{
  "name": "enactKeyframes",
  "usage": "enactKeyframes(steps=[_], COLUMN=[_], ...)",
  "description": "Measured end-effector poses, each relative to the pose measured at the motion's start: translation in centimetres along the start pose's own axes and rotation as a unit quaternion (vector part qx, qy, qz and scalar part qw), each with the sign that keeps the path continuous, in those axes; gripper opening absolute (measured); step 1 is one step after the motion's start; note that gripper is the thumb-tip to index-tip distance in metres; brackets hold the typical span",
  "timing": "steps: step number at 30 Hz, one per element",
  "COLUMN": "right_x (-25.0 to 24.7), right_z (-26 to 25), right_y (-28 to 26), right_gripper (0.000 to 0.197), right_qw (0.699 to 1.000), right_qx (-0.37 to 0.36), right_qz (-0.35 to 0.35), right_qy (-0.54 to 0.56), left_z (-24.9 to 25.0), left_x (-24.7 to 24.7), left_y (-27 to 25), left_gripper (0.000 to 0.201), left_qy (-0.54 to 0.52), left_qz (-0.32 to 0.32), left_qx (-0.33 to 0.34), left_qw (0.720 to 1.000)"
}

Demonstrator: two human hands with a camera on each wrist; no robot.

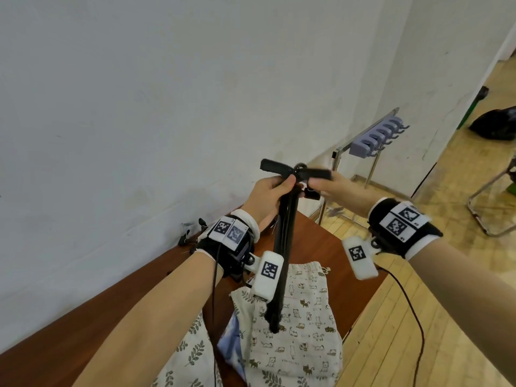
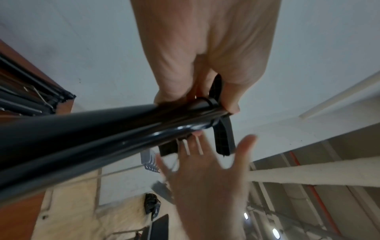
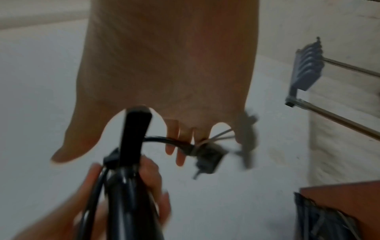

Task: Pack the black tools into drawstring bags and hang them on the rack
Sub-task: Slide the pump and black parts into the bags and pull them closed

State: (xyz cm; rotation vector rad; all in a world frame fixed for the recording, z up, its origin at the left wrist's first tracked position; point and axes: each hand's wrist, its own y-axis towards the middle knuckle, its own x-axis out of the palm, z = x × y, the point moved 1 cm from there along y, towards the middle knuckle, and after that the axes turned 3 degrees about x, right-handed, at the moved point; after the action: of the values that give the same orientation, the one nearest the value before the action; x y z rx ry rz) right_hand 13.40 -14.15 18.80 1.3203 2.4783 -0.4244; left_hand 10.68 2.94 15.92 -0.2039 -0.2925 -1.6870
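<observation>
— 3 cloth drawstring bags lie flat on the brown table [image 1: 329,236], toward its near right corner: a leaf-print bag [image 1: 192,350], a cat-print bag [image 1: 301,325] and a blue bag [image 1: 231,342] tucked between them. What's in them?

— I cannot tell; all 3 look flat, and the cat-print one's gathered mouth faces the far edge.

— And the black tool [image 1: 284,247]?

— A long black pump-like thing with a T-handle on top and a thin hose, held nearly upright over the cat-print bag, its lower end just above the cloth. It's outside every bag.

— Hands?

— The left hand [image 1: 268,194] curls round the shaft just under the handle. The right hand [image 1: 343,191] is at the handle's right arm; in both wrist views its fingers are spread, not clenched.

— The rack [image 1: 377,135]?

— It stands on the wooden floor beyond the table's far right corner, a grey hook block on a metal frame, hooks bare. The tool's handle partly covers its left post.

— Any writing?

— Only square black-and-white markers on the wristbands.
</observation>
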Motion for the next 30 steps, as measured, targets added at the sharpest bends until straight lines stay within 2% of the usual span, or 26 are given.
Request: enactKeyframes(steps=[3,5,7,10,13,15,17,19,21,23,24,25,27,28,29,30], right_x=[2.9,4.3,4.7,5.1,4.9,4.3,3.3,2.0,0.2,-1.9,-2.9,-3.8,-5.1,-5.6,-6.2,-6.7], right_z=[2.3,3.6,4.2,5.4,6.9,7.8,9.3,11.1,13.2,15.4,16.3,17.3,19.1,19.7,20.6,21.1], right_y=[-0.5,-0.4,0.0,0.6,1.5,2.1,3.2,4.1,4.9,5.5,5.7,6.0,6.7,7.1,7.6,8.0], right_gripper=[0.073,0.069,0.068,0.07,0.059,0.052,0.05,0.051,0.051,0.043,0.039,0.038,0.039,0.037,0.035,0.035], right_qw=[0.998,0.991,0.983,0.974,0.965,0.964,0.962,0.953,0.947,0.939,0.933,0.926,0.911,0.903,0.895,0.888], right_qx=[0.016,0.024,0.03,0.033,0.019,0.018,0.041,0.069,0.093,0.115,0.126,0.134,0.148,0.156,0.17,0.184], right_qz=[-0.046,-0.024,-0.006,0.015,0.054,0.046,0.037,0.055,0.105,0.142,0.153,0.157,0.145,0.136,0.131,0.125], right_qy=[0.046,0.127,0.181,0.222,0.256,0.26,0.267,0.288,0.29,0.29,0.3,0.316,0.358,0.377,0.391,0.402], left_z=[0.6,0.7,0.3,-1.1,-1.9,-2.2,-2.5,-2.9,-3.3,-5.4,-7.2,-9.3,-14.3,-16.6,-18.6,-20.5], left_x=[0.8,1.2,1.5,2.0,2.5,2.2,1.7,0.7,-1.2,-3.9,-5.3,-6.4,-8.3,-9.0,-9.5,-9.9], left_y=[0.7,1.3,1.6,1.7,2.3,3.1,4.5,6.1,7.3,8.2,8.3,8.3,7.9,7.7,7.8,8.1], left_gripper=[0.024,0.024,0.026,0.028,0.029,0.03,0.028,0.031,0.034,0.03,0.027,0.024,0.029,0.031,0.035,0.039], left_qy=[-0.074,-0.099,-0.063,0.011,-0.003,0.01,0.107,0.297,0.417,0.456,0.458,0.458,0.488,0.511,0.528,0.535], left_qz=[0.039,0.047,0.04,0.043,0.062,0.087,0.115,0.122,0.135,0.102,0.07,0.036,-0.034,-0.066,-0.083,-0.087], left_qx=[0.002,-0.009,-0.019,-0.026,-0.044,-0.06,-0.058,-0.046,-0.054,-0.14,-0.214,-0.296,-0.416,-0.44,-0.447,-0.444], left_qw=[0.996,0.994,0.997,0.999,0.997,0.994,0.986,0.946,0.897,0.873,0.86,0.838,0.767,0.735,0.717,0.713])
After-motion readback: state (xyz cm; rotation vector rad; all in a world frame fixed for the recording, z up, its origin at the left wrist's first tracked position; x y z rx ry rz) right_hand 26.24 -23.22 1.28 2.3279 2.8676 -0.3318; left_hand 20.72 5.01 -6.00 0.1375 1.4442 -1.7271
